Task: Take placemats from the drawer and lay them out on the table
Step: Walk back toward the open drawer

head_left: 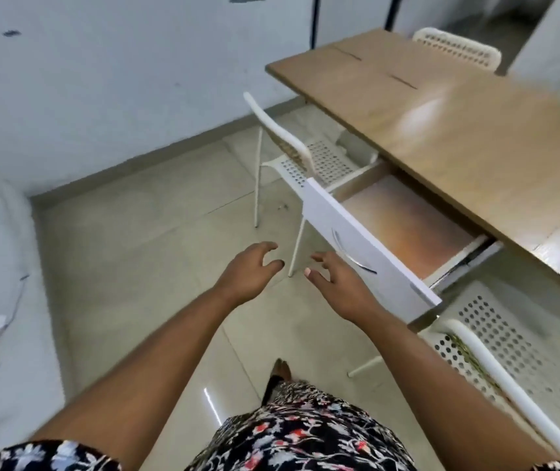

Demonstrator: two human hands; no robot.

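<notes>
— Both hands empty?
— Yes: left hand (249,266) and right hand (338,283) hang loosely spread just before the drawer (367,249), which stands pulled out from the table (475,137). I judge I'm about to reach in.
— Placemats?
— A brownish sheet (404,219) lies inside, probably those.
— Obstacles?
— White chairs (305,158) flank the drawer.

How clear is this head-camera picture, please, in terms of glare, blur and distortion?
Head view: a soft glare patch sits on the wooden table, and another small reflection on the floor tiles; the whole frame is slightly motion-blurred; the wide-angle lens bows the white chair and the open drawer front.
</notes>
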